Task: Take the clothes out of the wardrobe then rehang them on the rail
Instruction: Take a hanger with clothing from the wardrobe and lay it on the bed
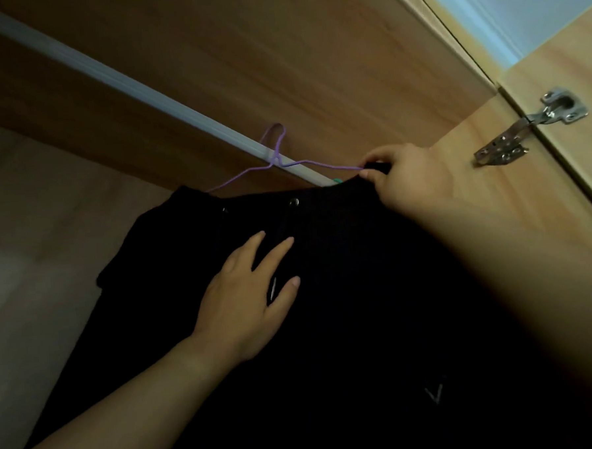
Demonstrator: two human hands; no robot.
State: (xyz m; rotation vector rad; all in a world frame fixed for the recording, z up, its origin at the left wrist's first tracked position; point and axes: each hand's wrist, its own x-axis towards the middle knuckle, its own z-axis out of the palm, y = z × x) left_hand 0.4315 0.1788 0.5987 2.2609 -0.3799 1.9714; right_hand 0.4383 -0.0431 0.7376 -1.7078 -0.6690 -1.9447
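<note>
Inside the wardrobe [278,53], a black garment [342,290] hangs on a purple hanger [276,146] hooked over the rail [108,76]. The right hand [405,180] pinches its shoulder; the left hand [247,295] lies flat on the cloth, fingers spread. Likely next: lifting the hook clear.

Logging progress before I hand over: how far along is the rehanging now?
Done: the purple hanger looks hooked over the white rail, the black garment on it. In hand: the right hand pinches its shoulder; the left hand rests flat on its front. Left: letting go; other clothes are not in view.
</note>
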